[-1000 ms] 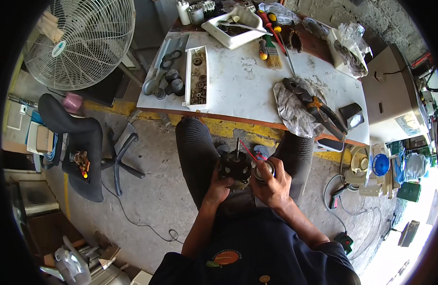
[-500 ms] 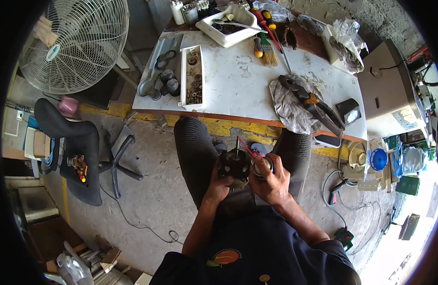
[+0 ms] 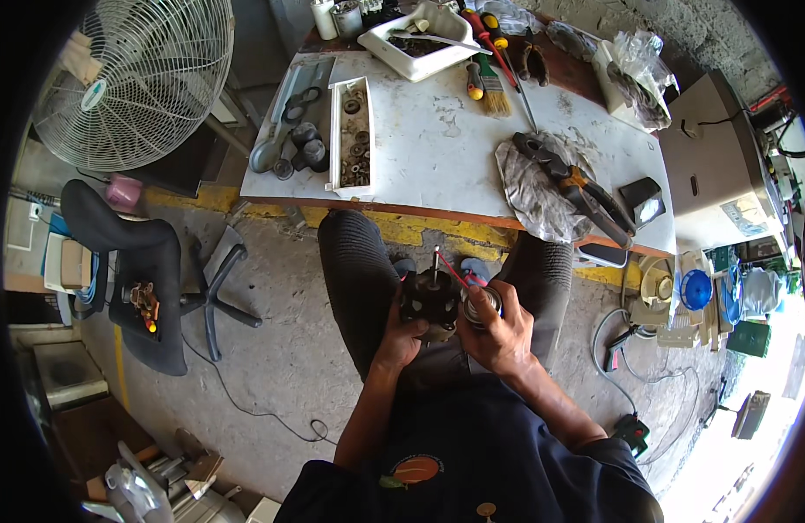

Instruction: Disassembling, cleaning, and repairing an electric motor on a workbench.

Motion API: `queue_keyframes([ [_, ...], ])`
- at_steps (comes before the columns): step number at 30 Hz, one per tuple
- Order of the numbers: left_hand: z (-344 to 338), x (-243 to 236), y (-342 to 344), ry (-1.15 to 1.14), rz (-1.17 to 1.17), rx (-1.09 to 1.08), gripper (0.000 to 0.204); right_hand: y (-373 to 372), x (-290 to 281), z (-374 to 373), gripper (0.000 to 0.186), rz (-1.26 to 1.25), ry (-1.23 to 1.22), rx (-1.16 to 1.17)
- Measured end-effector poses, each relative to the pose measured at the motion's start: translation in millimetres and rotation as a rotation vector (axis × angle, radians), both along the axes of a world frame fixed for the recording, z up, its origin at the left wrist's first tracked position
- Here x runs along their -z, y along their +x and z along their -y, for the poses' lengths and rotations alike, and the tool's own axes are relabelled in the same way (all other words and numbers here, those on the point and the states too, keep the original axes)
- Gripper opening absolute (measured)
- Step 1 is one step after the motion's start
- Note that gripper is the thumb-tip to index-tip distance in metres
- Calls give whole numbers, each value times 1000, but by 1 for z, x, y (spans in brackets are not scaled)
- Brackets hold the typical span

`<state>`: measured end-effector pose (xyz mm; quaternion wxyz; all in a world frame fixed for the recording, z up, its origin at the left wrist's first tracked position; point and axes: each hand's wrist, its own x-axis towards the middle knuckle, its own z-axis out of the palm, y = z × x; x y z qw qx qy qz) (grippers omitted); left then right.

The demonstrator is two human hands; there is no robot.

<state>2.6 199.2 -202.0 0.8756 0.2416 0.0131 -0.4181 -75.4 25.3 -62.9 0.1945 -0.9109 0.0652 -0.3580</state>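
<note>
Between my knees, my left hand (image 3: 400, 343) is wrapped round a dark, round motor (image 3: 430, 305) with its metal shaft (image 3: 436, 267) pointing up. My right hand (image 3: 504, 336) grips a spray can (image 3: 489, 304) close beside the motor, with the index finger bent over the can's top. A thin red straw (image 3: 450, 269) runs from the can's top toward the tip of the shaft. Whether spray is coming out is too small to tell. The fingers of my left hand are partly hidden behind the motor.
Ahead stands a white-topped table (image 3: 437, 166). On it are a narrow tray (image 3: 354, 139) of small parts, a white basin (image 3: 420, 65), a brush (image 3: 493, 96) and large pliers (image 3: 577, 187) on a rag. A fan (image 3: 132, 83) and a black chair (image 3: 150, 288) stand left.
The view has shifted very slightly. Both hands keep the motor and the spray can in nearly the same place, with the straw still near the shaft.
</note>
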Motion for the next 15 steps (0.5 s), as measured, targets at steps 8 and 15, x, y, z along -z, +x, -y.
queue_keyframes([
  [8, 0, 1, 2, -6, -17, 19, 109, -2, -7, -1, 70, -9, 29, 8],
  [15, 2, -2, 3, 37, 36, 14, 94, -1, -76, 68, 71, 444, 257, 54],
])
